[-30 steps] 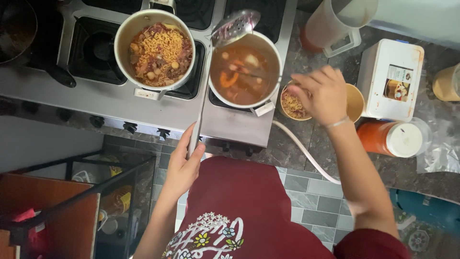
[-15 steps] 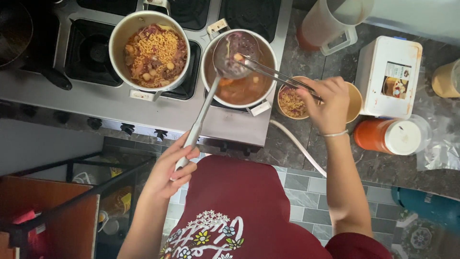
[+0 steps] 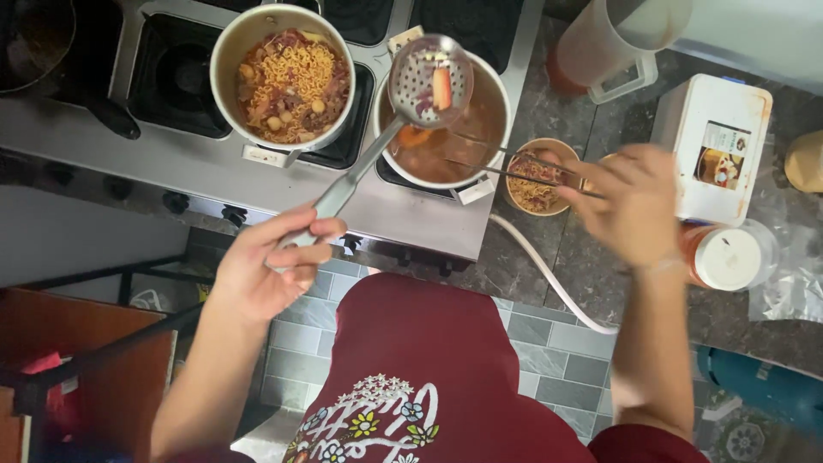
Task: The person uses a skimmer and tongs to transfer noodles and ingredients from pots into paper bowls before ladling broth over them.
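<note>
Head view. We find the left hand (image 3: 267, 273) closed around the long handle of a perforated metal ladle (image 3: 429, 81), fingers wrapped tight at the handle's end, over the front edge of the stove (image 3: 206, 167). The ladle's bowl is held raised above the broth pot (image 3: 446, 129), which sits at the stove's right front corner; one pale orange strip of food lies in the bowl.

We find the right hand (image 3: 633, 204) over the stone counter (image 3: 557, 111) just right of the stove, fingers pinched on a pair of metal chopsticks (image 3: 514, 167). Their tips reach over the pot's right rim; we cannot tell whether they grip anything. The chopsticks cross above a small paper bowl (image 3: 533, 176) holding noodles, which stands on the counter just beside the pot.

A second pot (image 3: 283, 77), filled with noodles and toppings, stands on the burner to the left of the broth pot. A white carton (image 3: 716, 141) and an orange jar with a white lid (image 3: 729, 255) stand near the counter's right edge.
</note>
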